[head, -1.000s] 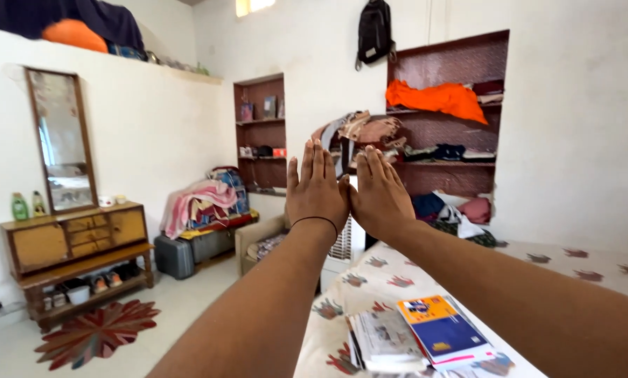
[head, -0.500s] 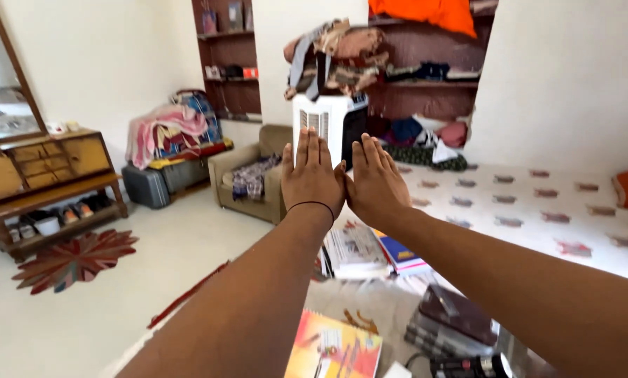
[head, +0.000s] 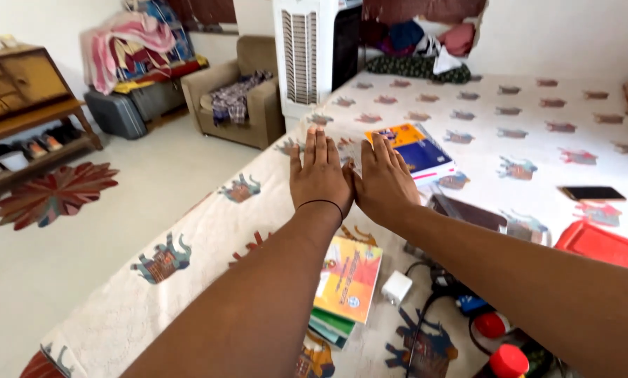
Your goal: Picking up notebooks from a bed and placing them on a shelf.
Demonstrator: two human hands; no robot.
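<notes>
Left hand (head: 319, 178) and right hand (head: 384, 183) flat, fingers spread open, thumbs touching, above the bed (head: 188, 238), holding nothing.

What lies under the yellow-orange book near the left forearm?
Under the yellow-orange book a green-edged book pokes out at the bottom, on the patterned bedsheet. Anything more beneath is covered.

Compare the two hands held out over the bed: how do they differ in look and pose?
The left hand has a thin dark band at the wrist; the right hand has a bare wrist. The left hand's fingers point straight ahead, while the right hand's lean slightly left. The left hand is over the bedsheet; the right hand partly hides the blue and orange book. Both are flat, backs up, empty, thumbs touching.
</notes>
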